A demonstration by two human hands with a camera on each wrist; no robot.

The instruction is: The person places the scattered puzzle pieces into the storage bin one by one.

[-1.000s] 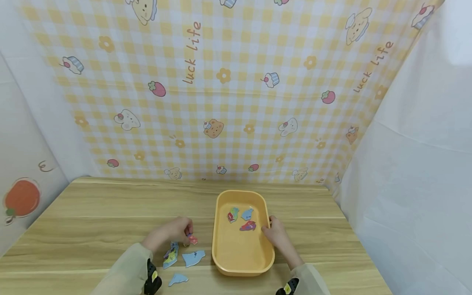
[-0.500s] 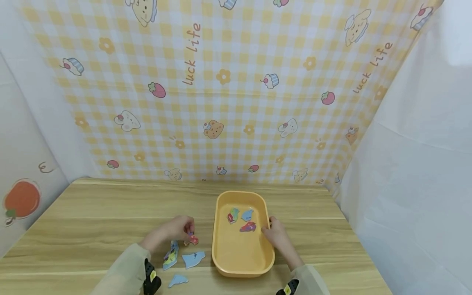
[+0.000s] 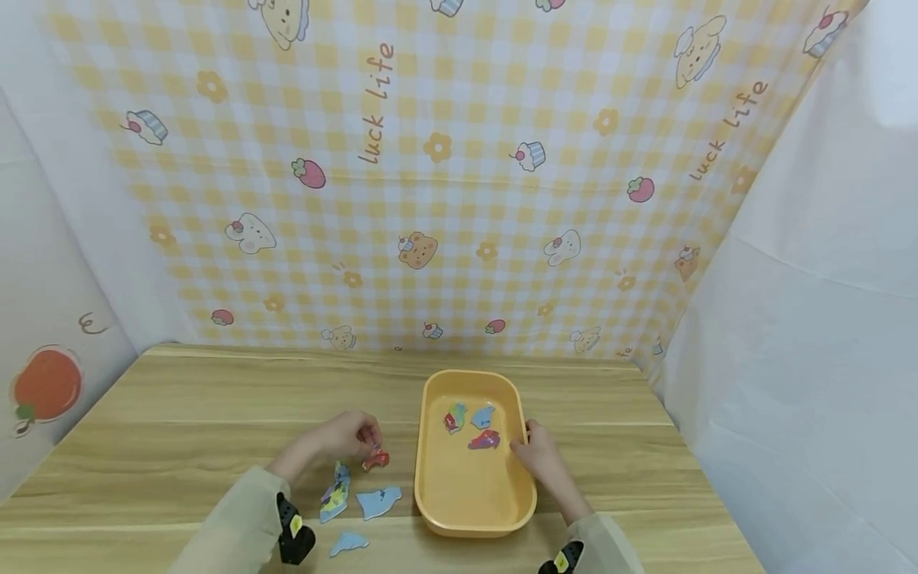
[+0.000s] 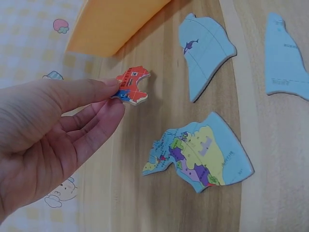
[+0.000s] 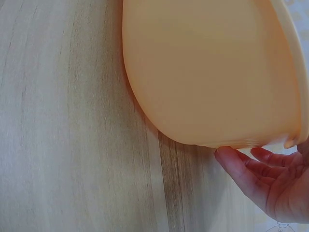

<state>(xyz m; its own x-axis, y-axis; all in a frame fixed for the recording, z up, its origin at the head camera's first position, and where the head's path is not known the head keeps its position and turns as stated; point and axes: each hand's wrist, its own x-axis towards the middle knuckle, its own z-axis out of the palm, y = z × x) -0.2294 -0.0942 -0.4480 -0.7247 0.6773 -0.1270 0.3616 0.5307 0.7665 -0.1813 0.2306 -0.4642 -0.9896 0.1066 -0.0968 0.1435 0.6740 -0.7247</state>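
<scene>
My left hand pinches a small red and blue map puzzle piece between thumb and fingertips, held just over the table left of the orange plastic bin. With the thumb over its right rim and the fingers outside, my right hand grips the bin. In the right wrist view those fingers lie against the bin's outer wall. Three map pieces are inside it: a green and red piece, a light blue piece and a red and purple piece.
On the wooden table, left of the bin, lie a yellow and purple map piece, a blue piece with a dark sea animal and a plain light blue piece. A checked cloth hangs behind the table.
My left hand has moved slightly up and away with the red and blue puzzle piece, lifting it from beside the other pieces. The right hand and bin stay put.
</scene>
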